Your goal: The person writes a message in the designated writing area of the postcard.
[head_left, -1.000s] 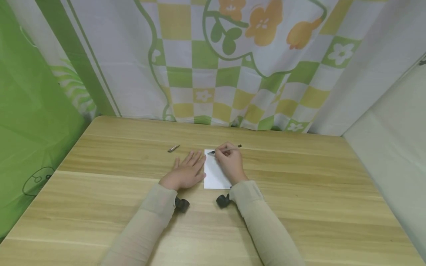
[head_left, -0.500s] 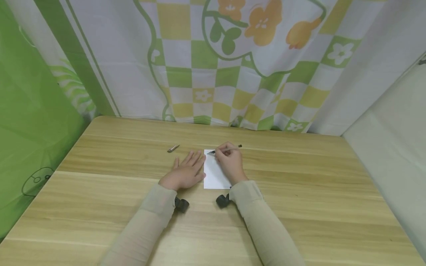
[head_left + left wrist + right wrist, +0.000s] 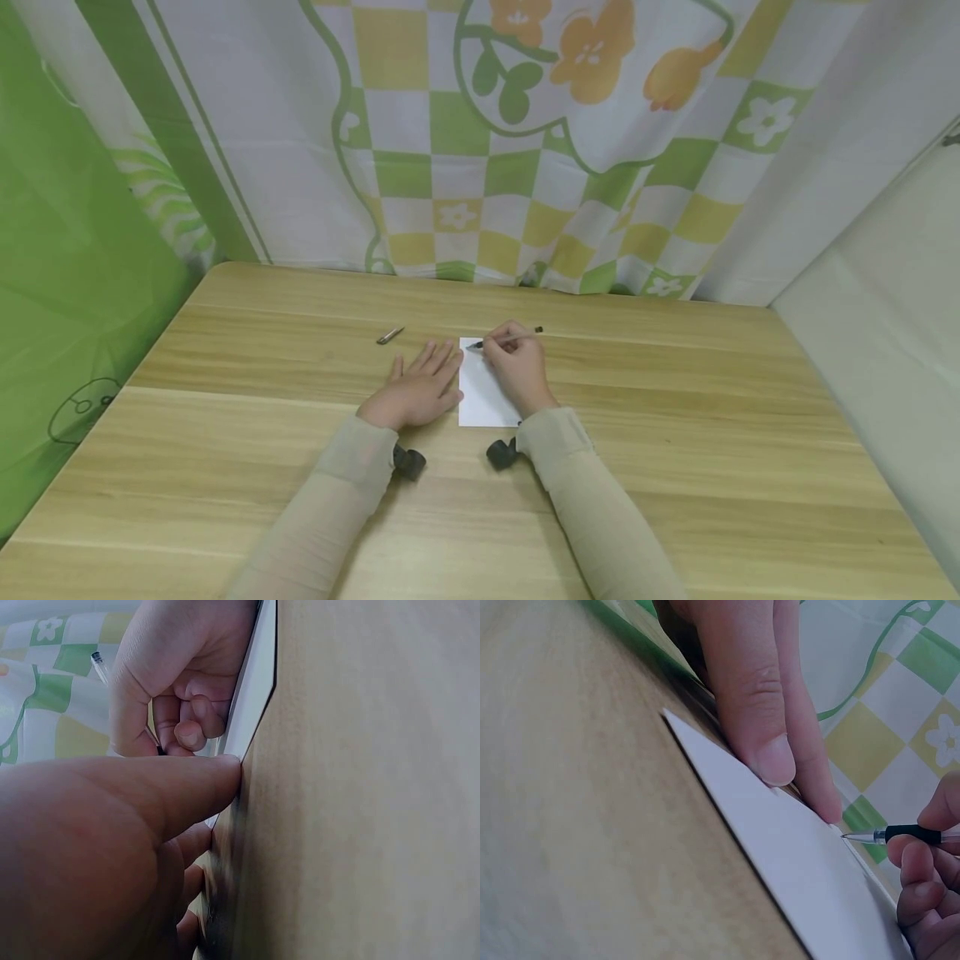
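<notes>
A small white sheet of paper (image 3: pixel 483 396) lies on the wooden table. My right hand (image 3: pixel 519 367) pinches a pen (image 3: pixel 525 335) with a black grip, its tip at the paper's upper left part. In the right wrist view the pen (image 3: pixel 911 835) shows a clear cone and fine point close to the paper (image 3: pixel 780 847). My left hand (image 3: pixel 420 390) rests flat with fingers spread, thumb and fingertips touching the paper's left edge. The left wrist view shows that thumb (image 3: pixel 202 780) on the edge. Beyond the left fingers lies a pen cap (image 3: pixel 390 335).
The wooden table (image 3: pixel 675 433) reaches out on both sides of the hands. A checked, flowered curtain (image 3: pixel 517 183) hangs along its back edge. Green cloth (image 3: pixel 82 250) hangs at the left, pale cloth (image 3: pixel 885 275) at the right. Black wrist cameras (image 3: pixel 411 462) sit under both cuffs.
The pen and right fingers have shifted very slightly to the left near the paper's top. The left hand, paper and cap look unmoved.
</notes>
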A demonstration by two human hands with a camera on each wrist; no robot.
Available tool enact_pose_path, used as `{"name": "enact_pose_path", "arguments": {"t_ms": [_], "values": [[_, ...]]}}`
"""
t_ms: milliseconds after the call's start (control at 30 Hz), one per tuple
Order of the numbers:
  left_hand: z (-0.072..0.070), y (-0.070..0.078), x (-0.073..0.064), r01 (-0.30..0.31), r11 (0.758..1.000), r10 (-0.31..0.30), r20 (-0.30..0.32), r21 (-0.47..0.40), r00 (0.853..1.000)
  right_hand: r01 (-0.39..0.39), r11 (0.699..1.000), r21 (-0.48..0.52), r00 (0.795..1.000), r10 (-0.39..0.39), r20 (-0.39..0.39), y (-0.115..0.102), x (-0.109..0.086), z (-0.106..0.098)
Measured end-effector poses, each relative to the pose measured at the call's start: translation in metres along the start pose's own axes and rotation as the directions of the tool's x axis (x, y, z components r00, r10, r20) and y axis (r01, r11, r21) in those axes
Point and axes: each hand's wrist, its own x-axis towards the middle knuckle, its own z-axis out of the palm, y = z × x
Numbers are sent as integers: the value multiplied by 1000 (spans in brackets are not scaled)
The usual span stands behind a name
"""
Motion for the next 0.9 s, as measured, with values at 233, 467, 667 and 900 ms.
{"name": "enact_pose_path", "arguments": {"t_ms": [233,467,667,900], "values": [[2,-2,2,-4,1000,4,-18,11,1000,-4,1000,13,1000,4,-8,1,1,1],[1,-1,1,0,1000,1,-11,11,1000,-9,1000,10,1000,9,-16,0,0,1],[2,-1,1,0,1000,1,-10,18,1000,7,999,42,999,-5,-32,0,1,0],[1,-1,1,6,1000,-6,-1,17,1000,17,999,52,999,-14,-43,1,1,1]]}}
